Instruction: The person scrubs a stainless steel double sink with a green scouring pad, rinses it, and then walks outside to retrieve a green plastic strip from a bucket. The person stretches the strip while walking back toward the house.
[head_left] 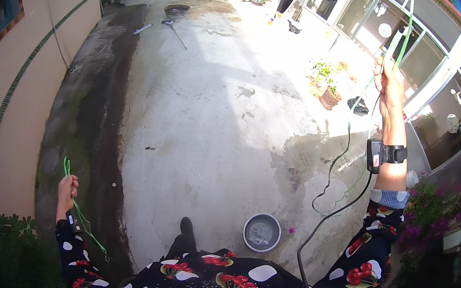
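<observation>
**Outdoors, both hands hold green cord in a concrete yard**

Seen from the head camera, the person stands on a wet, stained concrete floor [211, 112] with both arms spread wide. The left hand [67, 188] is out at the lower left, fingers closed around a thin green cord [83, 223]; a short loop of it sticks up above the fist and the rest trails down past the sleeve. The right hand [390, 83] is raised high at the upper right, fingers clamped on a green line [400, 41] that runs up out of the picture and also hangs down in loose curves beside the forearm. A black device [381, 154] is strapped to the right wrist, and a black cable [329, 215] drops from it toward the body. Both sleeves are dark with white spots and red cherries.

Just ahead of the person's dark shoe [187, 227] sits a round grey basin [262, 232] on the floor. Potted plants [325, 86] stand farther off near the glazed wall, and pink flowers [425, 210] grow at the right edge.
</observation>
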